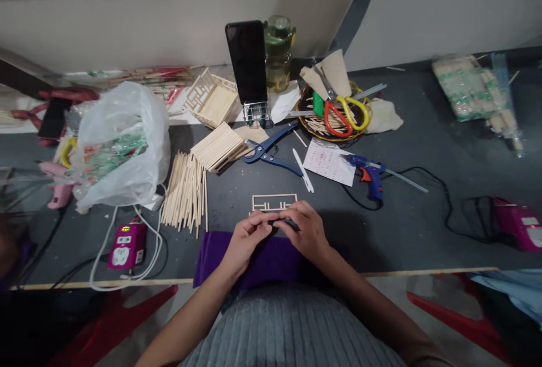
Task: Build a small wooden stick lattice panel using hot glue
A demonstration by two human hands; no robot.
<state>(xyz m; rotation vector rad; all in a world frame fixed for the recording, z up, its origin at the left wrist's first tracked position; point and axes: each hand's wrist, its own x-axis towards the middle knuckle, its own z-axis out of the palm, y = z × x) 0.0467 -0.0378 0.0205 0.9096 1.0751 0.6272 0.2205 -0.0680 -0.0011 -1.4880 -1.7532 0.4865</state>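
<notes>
My left hand [249, 236] and my right hand [305, 230] meet over the front of the table, fingertips pinched close together. What they pinch is too small and too covered by the fingers to name. A narrow dark shape shows under the right fingers. Just beyond the fingertips lies a small rectangular frame of thin wooden sticks [275, 195], its near part hidden by my hands. Beneath my wrists a folded purple cloth [271, 262] lies at the table edge.
Loose wooden sticks [184, 192] and stacked stick panels [218, 147] lie left. Blue cutters [271, 155], a white pen [303, 170] and a blue glue gun [369, 175] lie beyond. Scissors [345, 113] rest on a basket. A phone [247, 62] stands before a bottle [279, 56].
</notes>
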